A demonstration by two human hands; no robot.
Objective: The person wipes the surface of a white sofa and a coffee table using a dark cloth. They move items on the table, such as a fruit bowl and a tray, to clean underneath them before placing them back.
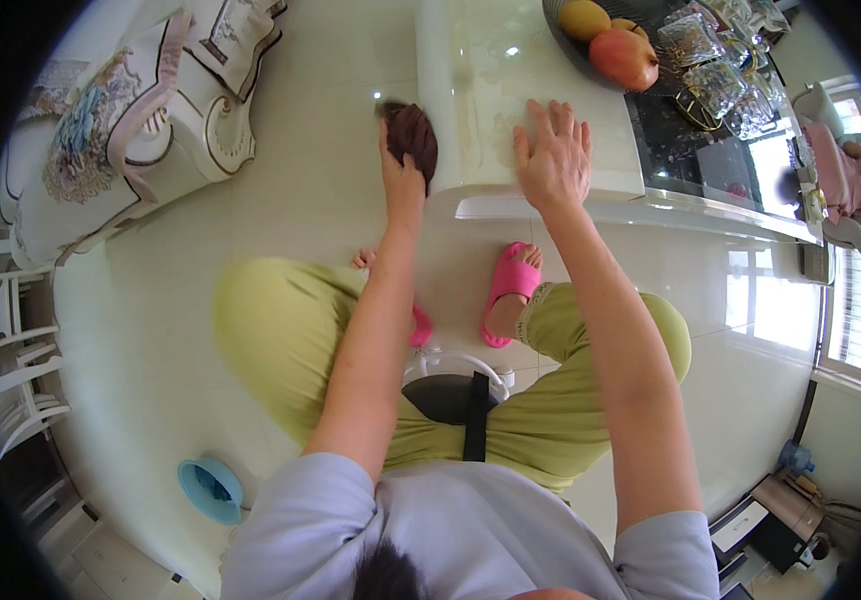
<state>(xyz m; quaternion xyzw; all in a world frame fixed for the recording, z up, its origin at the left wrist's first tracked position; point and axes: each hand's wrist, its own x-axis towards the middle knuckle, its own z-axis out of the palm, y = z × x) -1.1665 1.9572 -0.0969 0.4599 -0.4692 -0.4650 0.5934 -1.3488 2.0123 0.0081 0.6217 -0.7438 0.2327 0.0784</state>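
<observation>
My left hand [403, 176] grips a bunched dark brown cloth [413, 137] against the left side edge of a glossy cream table [483, 142]. Part of the cloth is blurred and hides my fingertips. On the tabletop, my right hand [556, 156] lies palm down with its fingers spread, holding nothing. Wet-looking streaks mark the surface to the left of that hand. Beyond my right fingertips, a dark bowl [562, 37] holds a pomegranate [623, 60] and yellow fruit [584, 19].
Ornate glassware [715, 82] stands on the table's black panel [678, 150]. An upholstered sofa [93, 142] is at the left. A blue basin [209, 491] with cloth inside sits on the floor, lower left. White chairs [25, 360] line the left edge. A printer [768, 517] is lower right.
</observation>
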